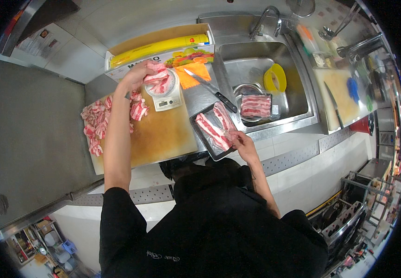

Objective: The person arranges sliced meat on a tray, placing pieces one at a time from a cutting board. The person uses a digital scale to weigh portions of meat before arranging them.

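Observation:
My left hand (pixel 139 76) is closed on some raw pork belly slices (pixel 156 68) over the round dish of a white kitchen scale (pixel 168 101). More slices lie in that dish. The scale stands on a large cutting board (pixel 163 136), with a heap of cut pork (pixel 97 119) along the board's left side. My right hand (pixel 244 146) is closed at the right edge of a black tray (pixel 199 126), its fingertips pinching the end of a pork belly strip (pixel 223 116). Another strip (pixel 212 132) lies beside it in the tray.
A knife (pixel 214 90) with a black handle rests near an orange cloth (pixel 195 74). Behind the board stands a long carton (pixel 158 58) holding a yellow roll. In the steel sink (pixel 297 92) are a yellow bowl (pixel 275 78) and a packed tray of pork belly (pixel 256 105).

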Demonstrator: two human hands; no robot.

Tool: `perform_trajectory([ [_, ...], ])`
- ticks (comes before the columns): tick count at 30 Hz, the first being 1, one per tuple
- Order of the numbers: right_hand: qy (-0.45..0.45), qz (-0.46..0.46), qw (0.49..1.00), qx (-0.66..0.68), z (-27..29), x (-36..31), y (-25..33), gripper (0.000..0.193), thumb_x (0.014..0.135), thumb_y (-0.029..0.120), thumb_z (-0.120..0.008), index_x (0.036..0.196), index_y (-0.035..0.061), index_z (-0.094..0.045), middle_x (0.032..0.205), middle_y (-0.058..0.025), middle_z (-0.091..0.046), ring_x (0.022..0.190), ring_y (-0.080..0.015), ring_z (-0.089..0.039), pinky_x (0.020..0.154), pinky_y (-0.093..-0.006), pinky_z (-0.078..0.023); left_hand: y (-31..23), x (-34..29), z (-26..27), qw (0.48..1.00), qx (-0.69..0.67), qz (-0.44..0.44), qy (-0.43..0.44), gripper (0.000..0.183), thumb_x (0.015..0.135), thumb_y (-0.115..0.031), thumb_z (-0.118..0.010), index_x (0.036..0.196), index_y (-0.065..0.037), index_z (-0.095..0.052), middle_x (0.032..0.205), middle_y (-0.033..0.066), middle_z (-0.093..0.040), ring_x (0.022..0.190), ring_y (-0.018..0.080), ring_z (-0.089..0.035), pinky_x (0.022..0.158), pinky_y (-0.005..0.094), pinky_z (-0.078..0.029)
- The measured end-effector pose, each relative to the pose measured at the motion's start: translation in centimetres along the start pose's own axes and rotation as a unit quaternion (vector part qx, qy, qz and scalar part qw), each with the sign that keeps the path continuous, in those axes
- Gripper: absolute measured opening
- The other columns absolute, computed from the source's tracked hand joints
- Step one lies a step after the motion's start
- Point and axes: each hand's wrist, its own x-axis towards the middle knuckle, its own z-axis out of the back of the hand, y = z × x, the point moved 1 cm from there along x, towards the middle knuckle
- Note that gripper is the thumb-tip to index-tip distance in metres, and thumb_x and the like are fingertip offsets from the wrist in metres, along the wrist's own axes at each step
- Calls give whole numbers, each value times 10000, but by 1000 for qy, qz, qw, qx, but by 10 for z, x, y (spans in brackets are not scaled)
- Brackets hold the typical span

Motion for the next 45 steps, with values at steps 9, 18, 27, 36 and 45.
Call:
perform_trajectory([
  [9,-22,18,999,-29,10,3,-12,301,1006,240,-716,1204,13,-718,1016,-109,-761,907,-163,-696,825,-311,-552,54,33,-1,807,549,-43,-216,637,773,-223,-810,1360,-102,-593,1299,246,-658,1213,392,-644,1024,477,-521],
  [18,-21,47,996,-77,7,15,-12,272,999,220,-713,1202,40,-714,1052,-135,-769,926,-225,-740,839,-346,-570,68,-100,-34,884,219,-242,-334,303,923,-67,-689,1223,-21,-680,1061,99,-747,947,198,-708,864,325,-548],
  [27,58,121,977,-168,-43,43,56,331,967,247,-738,1232,52,-702,1117,-191,-723,951,-305,-734,843,-390,-583,248,-242,-188,925,209,-5,-317,192,974,-175,-721,1128,-63,-703,914,126,-753,767,223,-721,721,341,-565],
  [36,30,262,914,-308,-118,142,153,257,943,239,-725,1170,124,-757,959,-164,-765,833,-312,-744,760,-422,-572,254,-294,-149,907,204,-38,-365,230,933,-39,-725,1161,-43,-692,926,130,-751,731,253,-721,683,365,-576],
  [45,-1,301,853,-426,-181,211,203,310,847,233,-787,1143,142,-765,1047,-192,-749,1001,-388,-731,890,-501,-576,269,-300,-81,919,204,-39,-334,276,941,-87,-735,1208,-48,-678,1034,143,-767,798,285,-733,724,399,-576],
])
